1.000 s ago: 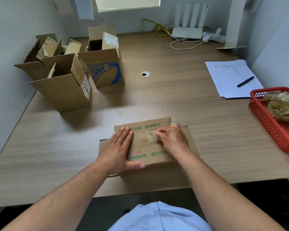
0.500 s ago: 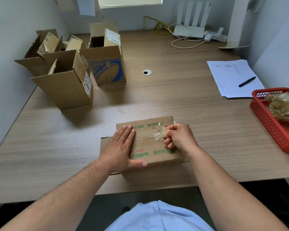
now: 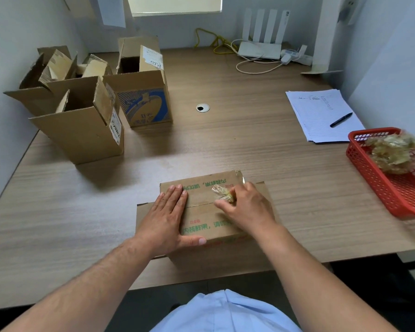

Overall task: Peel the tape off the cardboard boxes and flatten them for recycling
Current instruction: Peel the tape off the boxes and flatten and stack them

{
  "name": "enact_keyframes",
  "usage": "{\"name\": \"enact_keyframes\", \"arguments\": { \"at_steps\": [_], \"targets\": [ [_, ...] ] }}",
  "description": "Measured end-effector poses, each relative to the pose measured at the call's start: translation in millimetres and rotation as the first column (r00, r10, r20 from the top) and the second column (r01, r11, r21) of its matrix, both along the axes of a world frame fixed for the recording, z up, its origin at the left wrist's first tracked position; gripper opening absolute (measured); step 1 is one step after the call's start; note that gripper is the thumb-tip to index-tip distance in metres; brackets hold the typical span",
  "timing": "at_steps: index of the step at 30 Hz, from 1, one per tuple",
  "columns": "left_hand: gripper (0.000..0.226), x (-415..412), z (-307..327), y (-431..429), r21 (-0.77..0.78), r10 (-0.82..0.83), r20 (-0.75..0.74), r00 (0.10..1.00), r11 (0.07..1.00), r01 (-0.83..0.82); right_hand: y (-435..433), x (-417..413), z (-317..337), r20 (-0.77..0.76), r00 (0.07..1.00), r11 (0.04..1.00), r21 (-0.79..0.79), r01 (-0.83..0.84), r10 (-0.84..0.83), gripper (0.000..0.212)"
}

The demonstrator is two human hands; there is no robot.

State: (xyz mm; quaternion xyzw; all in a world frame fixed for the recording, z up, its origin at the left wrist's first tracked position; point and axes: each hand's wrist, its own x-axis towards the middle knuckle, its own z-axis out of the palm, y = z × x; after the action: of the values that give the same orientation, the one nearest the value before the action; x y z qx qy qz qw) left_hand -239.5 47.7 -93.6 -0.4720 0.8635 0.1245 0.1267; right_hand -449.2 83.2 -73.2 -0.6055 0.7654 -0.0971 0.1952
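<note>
A closed cardboard box (image 3: 201, 195) with green print lies on the wooden desk (image 3: 225, 144) near its front edge. My left hand (image 3: 168, 216) lies flat on the box's left half, fingers spread and pressing down. My right hand (image 3: 247, 207) is on the right half, pinching a crumpled wad of clear tape (image 3: 222, 192) just above the centre seam. Several open cardboard boxes (image 3: 82, 123) stand at the back left of the desk.
A red plastic basket (image 3: 383, 185) holding crumpled tape sits at the right edge. Lined papers (image 3: 321, 113) with a black pen (image 3: 340, 119) lie behind it. A white router (image 3: 259, 47) and cables are at the back, and a cable hole (image 3: 202, 108) is mid-desk.
My right hand has drawn the tape wad to the right along the box's seam, lifting it slightly. My left hand has stayed flat on the box.
</note>
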Motion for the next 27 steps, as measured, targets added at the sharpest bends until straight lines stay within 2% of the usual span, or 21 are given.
{"name": "enact_keyframes", "arguments": {
  "at_steps": [2,6,8,11,12,13,15,16,18,20,22,25,27],
  "targets": [
    [0.137,-0.2,0.1,0.4,-0.005,0.002,-0.004,1.000,1.000,-0.002,-1.4,9.4,-1.9,-0.103,0.994,0.999,-0.014,0.032,-0.034,0.062],
    [0.144,-0.7,1.0,0.7,0.000,0.009,-0.038,0.999,1.000,-0.009,5.8,21.8,-9.5,-0.140,0.990,0.985,-0.163,-0.053,0.030,0.040],
    [0.145,-0.6,1.1,0.6,0.001,0.013,-0.054,0.998,1.000,-0.013,7.2,23.7,-13.5,-0.097,0.995,0.974,-0.223,-0.043,0.021,0.031],
    [0.142,0.9,2.2,1.2,0.004,0.006,-0.032,0.999,1.000,-0.006,1.4,16.4,-16.6,0.097,0.987,0.975,-0.171,0.142,-0.127,0.022],
    [0.141,1.1,2.1,1.2,0.008,0.007,-0.027,1.000,1.000,-0.007,0.4,10.9,-15.5,0.235,0.949,0.958,-0.141,0.248,-0.211,0.018],
    [0.141,1.2,2.2,1.3,0.011,0.006,-0.024,1.000,1.000,-0.006,0.2,4.2,-13.2,0.405,0.861,0.923,-0.096,0.373,-0.307,0.017],
    [0.139,0.9,2.1,1.7,0.023,0.004,-0.019,1.000,1.000,-0.004,2.8,-6.8,-7.1,0.658,0.598,0.823,0.057,0.566,-0.457,0.019],
    [0.138,0.6,1.9,1.8,0.030,0.004,-0.022,1.000,1.000,-0.004,4.4,-10.6,-5.2,0.703,0.521,0.793,0.101,0.601,-0.484,0.019],
    [0.135,-0.5,1.6,1.9,0.043,0.003,-0.026,1.000,0.999,-0.002,5.4,-14.0,-3.6,0.712,0.491,0.776,0.119,0.619,-0.501,0.017],
    [0.134,-0.4,2.0,1.4,0.045,-0.002,-0.021,1.000,0.999,0.003,3.2,-14.2,-3.2,0.711,0.491,0.773,0.116,0.624,-0.503,0.012],
    [0.130,0.0,3.2,1.2,0.050,-0.012,-0.012,1.000,0.999,0.013,1.1,-15.3,-4.5,0.686,0.539,0.796,0.099,0.597,-0.489,0.008],
    [0.127,-8.5,6.7,2.3,0.062,-0.014,0.023,1.000,0.998,0.013,-2.2,-15.7,-7.7,0.472,0.787,0.888,-0.020,0.459,-0.396,0.016],
    [0.126,-23.5,7.8,4.1,0.037,-0.009,0.036,0.999,0.999,0.008,-4.3,-12.6,-8.0,0.321,0.891,0.936,-0.037,0.351,-0.322,0.025]
  ]
}}
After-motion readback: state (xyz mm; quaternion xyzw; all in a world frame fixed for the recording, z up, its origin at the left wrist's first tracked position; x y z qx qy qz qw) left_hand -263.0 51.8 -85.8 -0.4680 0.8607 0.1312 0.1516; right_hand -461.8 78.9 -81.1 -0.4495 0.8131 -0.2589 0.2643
